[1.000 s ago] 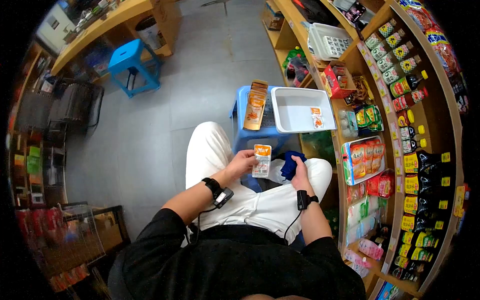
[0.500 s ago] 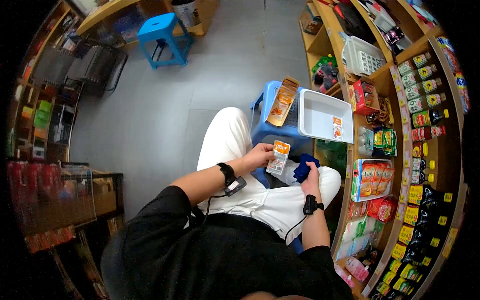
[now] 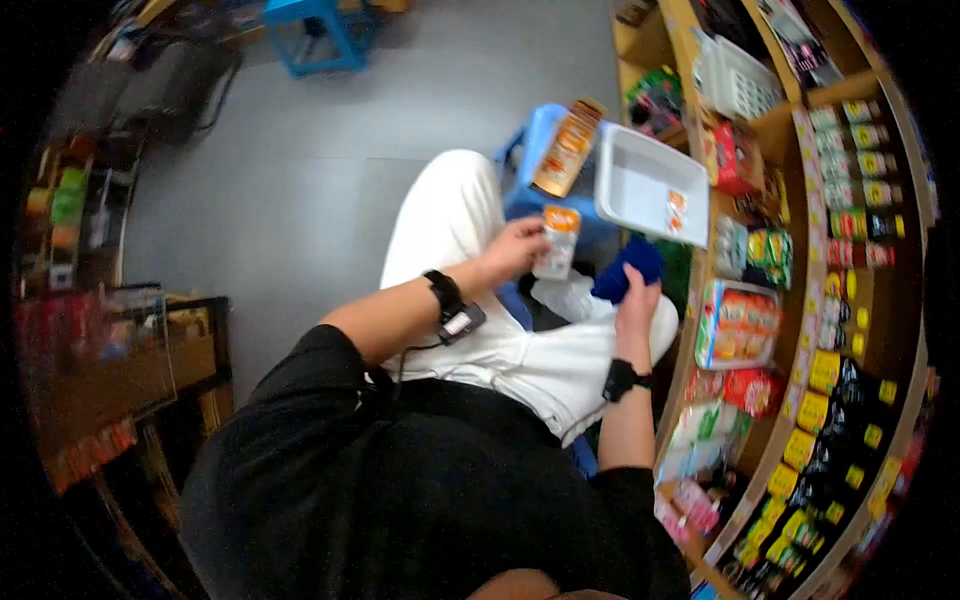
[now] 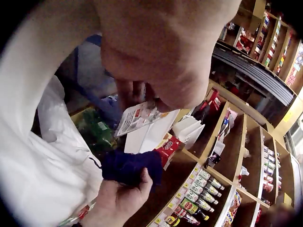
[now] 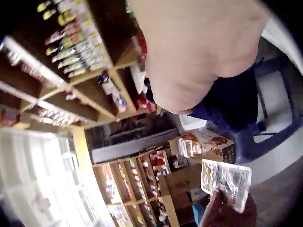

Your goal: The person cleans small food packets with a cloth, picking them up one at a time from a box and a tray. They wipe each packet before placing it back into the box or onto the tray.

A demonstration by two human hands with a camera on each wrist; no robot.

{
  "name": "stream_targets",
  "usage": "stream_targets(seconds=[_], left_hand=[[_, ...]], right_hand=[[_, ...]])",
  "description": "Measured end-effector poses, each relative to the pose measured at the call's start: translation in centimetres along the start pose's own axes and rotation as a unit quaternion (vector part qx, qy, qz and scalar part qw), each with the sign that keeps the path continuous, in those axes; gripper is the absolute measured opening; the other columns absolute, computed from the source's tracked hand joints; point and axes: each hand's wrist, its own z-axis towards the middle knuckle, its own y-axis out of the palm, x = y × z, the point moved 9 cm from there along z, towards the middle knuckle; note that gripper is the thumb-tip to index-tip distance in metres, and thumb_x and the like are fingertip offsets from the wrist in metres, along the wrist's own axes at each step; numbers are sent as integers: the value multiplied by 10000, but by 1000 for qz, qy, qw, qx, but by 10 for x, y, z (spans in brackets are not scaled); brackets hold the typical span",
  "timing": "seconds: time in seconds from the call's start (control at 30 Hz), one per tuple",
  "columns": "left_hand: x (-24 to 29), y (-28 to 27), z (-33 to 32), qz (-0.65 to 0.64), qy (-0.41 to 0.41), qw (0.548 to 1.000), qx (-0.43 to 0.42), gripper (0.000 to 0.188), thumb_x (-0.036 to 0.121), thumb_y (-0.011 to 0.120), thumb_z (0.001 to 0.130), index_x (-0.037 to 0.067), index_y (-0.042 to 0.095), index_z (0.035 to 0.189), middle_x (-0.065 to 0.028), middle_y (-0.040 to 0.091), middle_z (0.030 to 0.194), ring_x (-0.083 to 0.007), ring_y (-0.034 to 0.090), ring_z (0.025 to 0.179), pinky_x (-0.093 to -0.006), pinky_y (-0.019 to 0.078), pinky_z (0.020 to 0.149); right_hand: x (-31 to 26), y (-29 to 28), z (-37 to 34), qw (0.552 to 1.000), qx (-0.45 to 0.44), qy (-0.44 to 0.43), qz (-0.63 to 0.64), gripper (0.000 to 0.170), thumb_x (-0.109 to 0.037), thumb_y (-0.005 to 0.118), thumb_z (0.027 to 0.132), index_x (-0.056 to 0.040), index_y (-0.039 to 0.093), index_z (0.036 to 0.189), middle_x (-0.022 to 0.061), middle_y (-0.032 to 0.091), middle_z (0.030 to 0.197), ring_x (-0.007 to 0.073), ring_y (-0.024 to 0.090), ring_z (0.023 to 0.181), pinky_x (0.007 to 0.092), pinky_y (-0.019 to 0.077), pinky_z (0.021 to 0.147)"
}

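My left hand (image 3: 515, 250) pinches a white and orange packet (image 3: 558, 243) by its side, above my lap. In the right wrist view the packet (image 5: 226, 182) shows its silvery printed face. A dark blue cloth (image 3: 632, 270) is gripped in my right hand (image 3: 637, 300); the left wrist view shows the thumb over the cloth (image 4: 130, 166). Beyond the hands, an orange box (image 3: 570, 148) stands on a blue stool (image 3: 520, 190), beside a white tray (image 3: 645, 235) with an orange and white packet (image 3: 676, 209) in it.
Shelves (image 3: 800, 260) of bottles and packets run along the right side. A clear plastic bag (image 3: 566, 298) lies between the legs. Another blue stool (image 3: 345, 45) stands on the grey floor (image 3: 300, 170) at the far left.
The head view has shifted, so the stool and tray sit higher in it. The blue cloth looks more spread out in my right hand. My left hand still holds the packet.
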Motion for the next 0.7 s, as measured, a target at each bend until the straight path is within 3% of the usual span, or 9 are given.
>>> stream_targets(seconds=[0.13,0.2,0.27,0.3,0.33,0.4,0.57,0.67,0.7], left_hand=[[18,15,-8,-13,23,1000,-14,344,34,602,951,99,593,1289,20,686,1097,-80,656,944,-233,523,815],[14,17,-7,1,19,998,-53,372,28,607,950,88,582,1316,32,683,1098,-67,650,931,-215,517,802],[20,27,-11,-2,34,997,-75,374,-31,600,925,42,590,1292,-10,691,1109,-104,668,953,-254,542,831],[0,14,3,-3,21,996,-87,358,-25,603,929,41,601,1281,2,680,1079,-89,652,940,-247,540,822],[12,26,-5,22,79,991,-109,333,-8,600,941,41,609,1270,8,670,1055,-80,640,934,-239,543,812],[10,24,-7,10,55,994,-98,318,8,602,951,45,611,1267,4,668,1073,-89,644,946,-245,550,815],[21,31,-18,21,2,998,-65,314,-14,611,924,54,625,1230,53,657,956,-33,630,844,-196,497,684],[15,31,-15,87,10,986,-140,344,-41,603,913,43,617,1246,49,672,979,-45,634,863,-207,502,733],[8,32,-15,91,7,984,-155,384,-62,585,895,6,610,1272,-1,708,1057,-77,653,900,-238,515,806]], right_hand=[[-42,49,-16,937,-137,-219,-236,344,13,700,822,0,637,1160,105,679,1029,228,661,901,339,520,858],[-84,94,-55,860,-176,-349,-329,432,54,678,755,-10,638,1179,136,650,1054,293,670,916,347,522,866],[-80,122,-72,818,-226,-375,-374,487,51,662,707,-32,652,1186,142,613,1041,344,660,923,376,538,836],[-75,131,-79,799,-228,-386,-400,472,41,662,709,-44,664,1174,134,606,1018,338,658,912,390,544,809],[-68,138,-85,779,-229,-398,-427,458,30,663,712,-56,676,1161,126,599,995,331,656,902,403,551,782],[-60,141,-86,749,-207,-432,-459,449,-5,697,703,-84,688,1145,112,589,1000,313,656,879,405,557,741],[-62,136,-74,767,-175,-422,-451,449,-16,700,701,-68,670,1146,120,594,998,330,653,881,412,553,739],[-60,121,-56,806,-138,-364,-446,443,-13,680,705,-59,664,1145,130,596,1005,352,647,894,429,545,759],[-59,112,-46,823,-119,-331,-447,440,-10,656,714,-47,662,1152,144,600,1007,376,638,908,448,534,789]])
